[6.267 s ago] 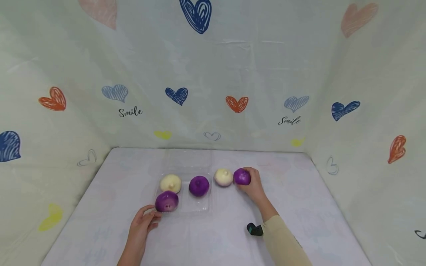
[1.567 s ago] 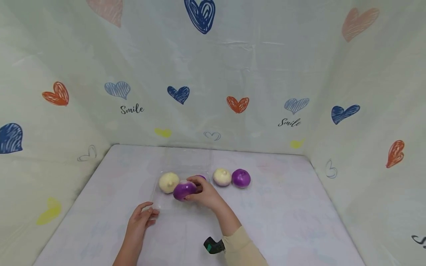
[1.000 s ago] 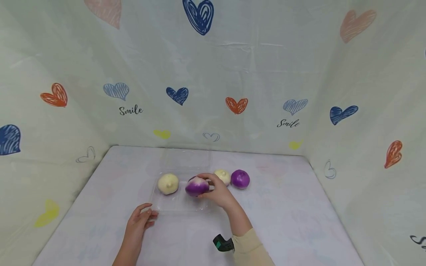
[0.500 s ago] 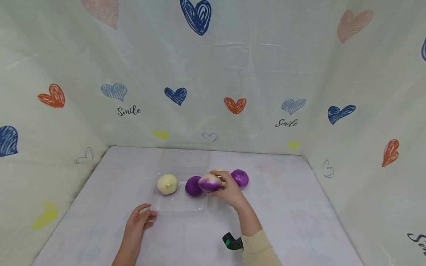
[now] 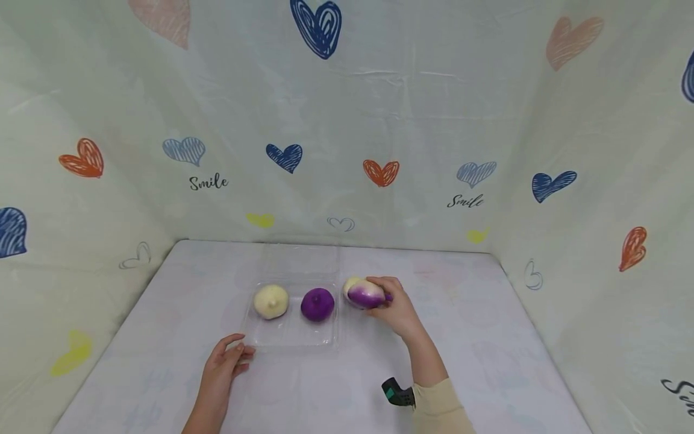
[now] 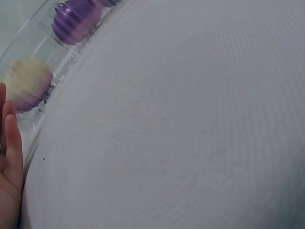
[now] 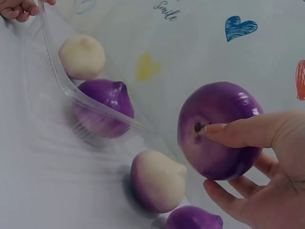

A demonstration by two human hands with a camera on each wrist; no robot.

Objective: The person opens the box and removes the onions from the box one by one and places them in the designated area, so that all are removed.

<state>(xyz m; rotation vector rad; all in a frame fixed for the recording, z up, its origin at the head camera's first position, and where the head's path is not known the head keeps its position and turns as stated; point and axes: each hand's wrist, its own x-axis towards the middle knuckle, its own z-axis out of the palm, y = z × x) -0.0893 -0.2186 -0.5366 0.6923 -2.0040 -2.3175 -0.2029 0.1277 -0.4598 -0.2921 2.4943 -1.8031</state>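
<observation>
My right hand [image 5: 399, 308] pinches a purple onion [image 5: 366, 296] with a pale end, thumb on one end and fingers on the other in the right wrist view. It is held just right of the clear plastic box [image 5: 293, 345], overlapping a cream onion [image 5: 350, 286] in the head view. Another purple onion [image 7: 194, 219] shows below it in the right wrist view, hidden behind the hand in the head view. Inside the box sit a cream onion [image 5: 271, 302] and a dark purple onion [image 5: 317, 304]. My left hand [image 5: 221, 363] has relaxed fingers at the box's front left corner.
The box's clear lid [image 5: 300, 260] lies folded back toward the rear wall. Under everything is a white-covered table [image 5: 477, 337], enclosed by a curtain [image 5: 423, 120] printed with hearts. A black wrist camera [image 5: 397, 393] sticks out beside the right sleeve [image 5: 441, 407].
Earlier my right hand released a purple onion right of the box. It then took the one at the box's front left and carried it rightward, out past the box's right side. The left hand stayed put.
</observation>
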